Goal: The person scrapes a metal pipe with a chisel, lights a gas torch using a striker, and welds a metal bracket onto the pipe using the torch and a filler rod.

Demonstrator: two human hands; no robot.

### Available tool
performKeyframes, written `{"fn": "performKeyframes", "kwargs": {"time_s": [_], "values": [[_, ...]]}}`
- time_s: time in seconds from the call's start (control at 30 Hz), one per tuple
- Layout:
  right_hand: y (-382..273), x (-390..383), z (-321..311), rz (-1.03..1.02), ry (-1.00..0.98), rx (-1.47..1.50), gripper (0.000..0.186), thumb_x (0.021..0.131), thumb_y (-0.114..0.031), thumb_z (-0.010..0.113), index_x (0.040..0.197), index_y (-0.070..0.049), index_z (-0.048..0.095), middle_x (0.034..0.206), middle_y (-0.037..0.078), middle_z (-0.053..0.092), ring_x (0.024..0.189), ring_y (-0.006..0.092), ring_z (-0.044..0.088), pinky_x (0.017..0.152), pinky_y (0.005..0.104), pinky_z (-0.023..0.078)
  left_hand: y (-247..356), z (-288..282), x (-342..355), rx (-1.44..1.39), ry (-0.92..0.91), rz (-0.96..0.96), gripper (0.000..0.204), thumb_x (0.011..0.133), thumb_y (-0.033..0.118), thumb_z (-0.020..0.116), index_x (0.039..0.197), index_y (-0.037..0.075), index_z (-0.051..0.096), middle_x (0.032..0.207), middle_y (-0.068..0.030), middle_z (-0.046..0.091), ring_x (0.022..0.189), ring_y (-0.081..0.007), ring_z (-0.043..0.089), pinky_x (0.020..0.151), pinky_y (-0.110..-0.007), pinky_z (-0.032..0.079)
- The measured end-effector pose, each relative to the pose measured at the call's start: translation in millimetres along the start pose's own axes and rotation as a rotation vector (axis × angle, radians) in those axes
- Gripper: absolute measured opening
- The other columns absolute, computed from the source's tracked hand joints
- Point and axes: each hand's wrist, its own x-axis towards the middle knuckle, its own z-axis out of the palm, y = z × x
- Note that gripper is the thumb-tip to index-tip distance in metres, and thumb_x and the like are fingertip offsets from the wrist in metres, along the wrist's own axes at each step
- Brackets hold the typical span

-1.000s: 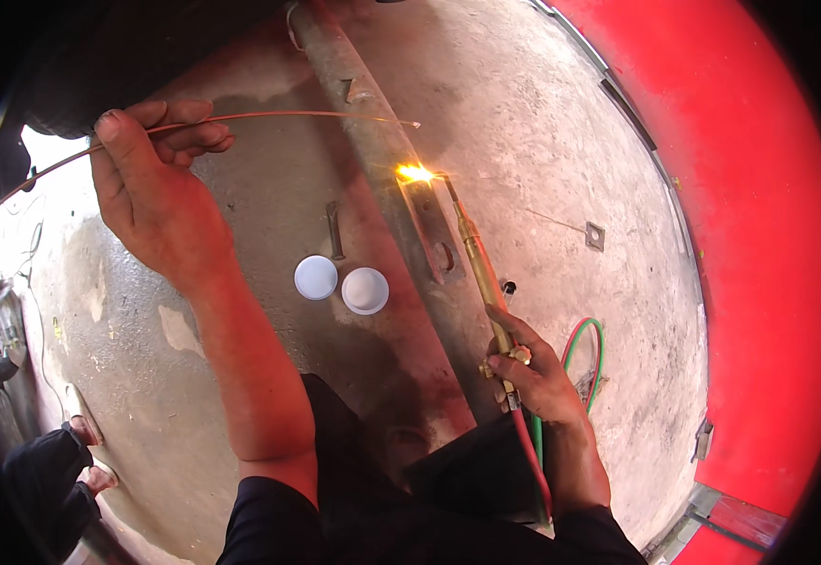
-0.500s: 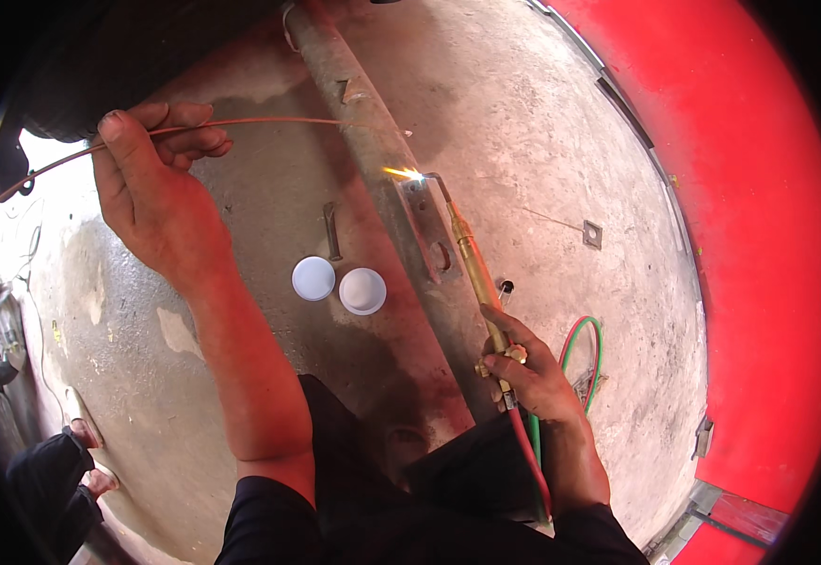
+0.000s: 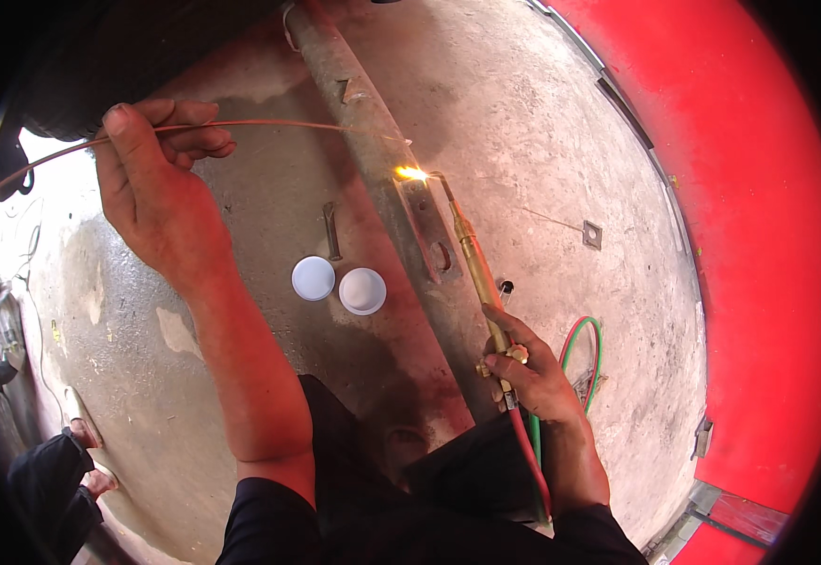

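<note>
Between the thumb and fingers of my left hand [image 3: 161, 193] is a long thin copper-coloured brazing rod [image 3: 250, 122]. Its far end reaches over a long metal beam [image 3: 359, 122]. My right hand [image 3: 531, 372] is wrapped round the brass handle of a gas torch [image 3: 474, 268]. From the torch's bent tip a bright yellow-orange flame [image 3: 412, 173] plays on the upper end of a slotted metal bracket [image 3: 425, 221] lying against the beam. The rod's end stays a little above the flame, apart from it.
A white tub of powder [image 3: 362, 292] and a white lid [image 3: 313, 279] sit left of the beam, near a metal bar [image 3: 332, 232]. Red and green hoses [image 3: 582, 330] loop by my right hand. A square washer plate [image 3: 592, 234] lies right. Another person's feet [image 3: 90, 457] show lower left.
The flame has turned from a thin, white-hot jet to a wider orange one. My left hand and the rod have shifted very slightly; my right hand stays in place.
</note>
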Motion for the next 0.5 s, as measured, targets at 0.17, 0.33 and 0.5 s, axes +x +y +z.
{"fn": "performKeyframes", "kwargs": {"time_s": [0.17,0.33,0.5], "values": [[4.4,1.9,1.1,-0.064,0.007,0.008,0.061,0.095,0.001,0.059,0.152,0.0,0.038,0.093,0.003,0.057,0.076,0.0086,0.056,0.068,0.0255,0.049,1.9,0.4,-1.5,0.011,-0.01,-0.018,0.042,0.109,0.035,0.043,0.101,-0.004,0.058,0.084,-0.0185,0.068,0.065,-0.0198,0.064,0.062,-0.033,0.056],[1.0,1.4,2.9,-0.062,-0.003,0.021,0.061,0.096,0.003,0.057,0.153,0.0,0.037,0.09,0.001,0.055,0.071,0.0084,0.054,0.063,0.0254,0.048,1.4,0.2,-1.4,0.029,-0.021,-0.012,0.044,0.109,0.036,0.044,0.1,-0.004,0.058,0.084,-0.0183,0.068,0.065,-0.0196,0.065,0.062,-0.033,0.056],[0.8,1.6,2.6,-0.061,-0.006,0.035,0.061,0.096,0.003,0.057,0.153,0.0,0.037,0.089,0.001,0.054,0.07,0.0088,0.054,0.063,0.0258,0.049,1.7,0.2,-1.7,0.027,-0.026,-0.02,0.044,0.109,0.037,0.044,0.1,-0.004,0.058,0.083,-0.0181,0.068,0.064,-0.0195,0.065,0.062,-0.033,0.056]]}}
